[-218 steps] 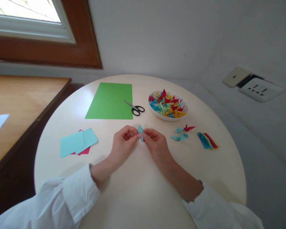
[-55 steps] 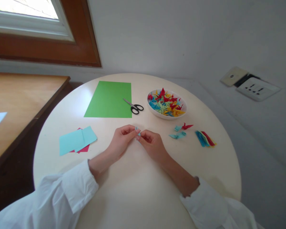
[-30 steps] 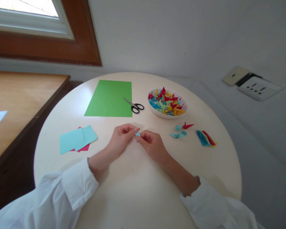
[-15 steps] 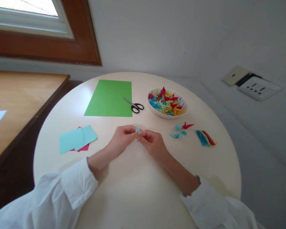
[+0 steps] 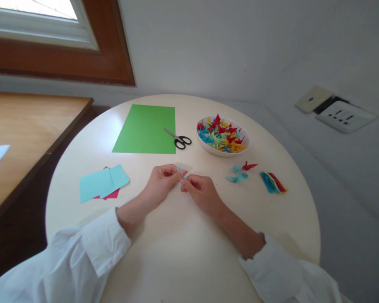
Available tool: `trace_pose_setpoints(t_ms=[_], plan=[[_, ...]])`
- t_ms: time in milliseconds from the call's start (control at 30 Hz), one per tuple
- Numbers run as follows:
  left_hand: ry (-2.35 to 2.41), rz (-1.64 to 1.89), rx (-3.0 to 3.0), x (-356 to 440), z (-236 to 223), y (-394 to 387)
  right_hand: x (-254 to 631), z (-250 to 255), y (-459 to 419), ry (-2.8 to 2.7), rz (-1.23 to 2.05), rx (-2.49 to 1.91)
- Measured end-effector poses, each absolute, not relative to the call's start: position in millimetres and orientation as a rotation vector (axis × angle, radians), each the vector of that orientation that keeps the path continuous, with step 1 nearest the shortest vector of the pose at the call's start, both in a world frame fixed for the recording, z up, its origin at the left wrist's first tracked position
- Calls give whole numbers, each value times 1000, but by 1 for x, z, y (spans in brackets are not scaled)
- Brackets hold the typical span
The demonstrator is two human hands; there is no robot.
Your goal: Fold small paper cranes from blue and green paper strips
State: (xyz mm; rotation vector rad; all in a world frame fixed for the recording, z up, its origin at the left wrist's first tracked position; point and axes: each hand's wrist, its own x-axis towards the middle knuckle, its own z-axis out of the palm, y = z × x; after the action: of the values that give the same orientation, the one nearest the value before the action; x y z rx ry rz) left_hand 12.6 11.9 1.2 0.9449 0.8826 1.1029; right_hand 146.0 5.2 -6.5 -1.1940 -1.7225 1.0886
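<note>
Between my fingertips, over the middle of the round table, is a small folded piece of light-blue origami paper [image 5: 185, 176], mostly covered by my thumbs. My left hand [image 5: 162, 184] pinches it from the left, thumb on top and fingers curled. From the right, my right hand [image 5: 202, 191] pinches its lower end. To the right of my hands lie a red paper crane [image 5: 249, 166] and light-blue paper cranes [image 5: 237, 178]. Left of my left hand is a small stack of light-blue paper squares [image 5: 96, 185] over red ones [image 5: 113, 194].
Black-handled scissors [image 5: 180, 142] lie partly on a green paper sheet [image 5: 145, 130]. A white bowl [image 5: 213, 151] of colourful cranes stands behind my right hand. A fan of folded coloured papers [image 5: 273, 183] lies near the right edge of the white table [image 5: 183, 261].
Both hands keep their pinch while the folded paper turns between them, showing long and upright earlier, then as a small triangle, now mostly covered. The other things on the table stay put.
</note>
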Motion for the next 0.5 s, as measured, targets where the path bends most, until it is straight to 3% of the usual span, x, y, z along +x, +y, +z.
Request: trace_pose_setpoints(t_ms=[333, 500], plan=[[1012, 1220, 796, 5, 0, 22, 151, -1, -5, -1814, 1140, -1014], [949, 1156, 718, 3, 1, 25, 156, -1, 1, -1497, 1007, -1008]])
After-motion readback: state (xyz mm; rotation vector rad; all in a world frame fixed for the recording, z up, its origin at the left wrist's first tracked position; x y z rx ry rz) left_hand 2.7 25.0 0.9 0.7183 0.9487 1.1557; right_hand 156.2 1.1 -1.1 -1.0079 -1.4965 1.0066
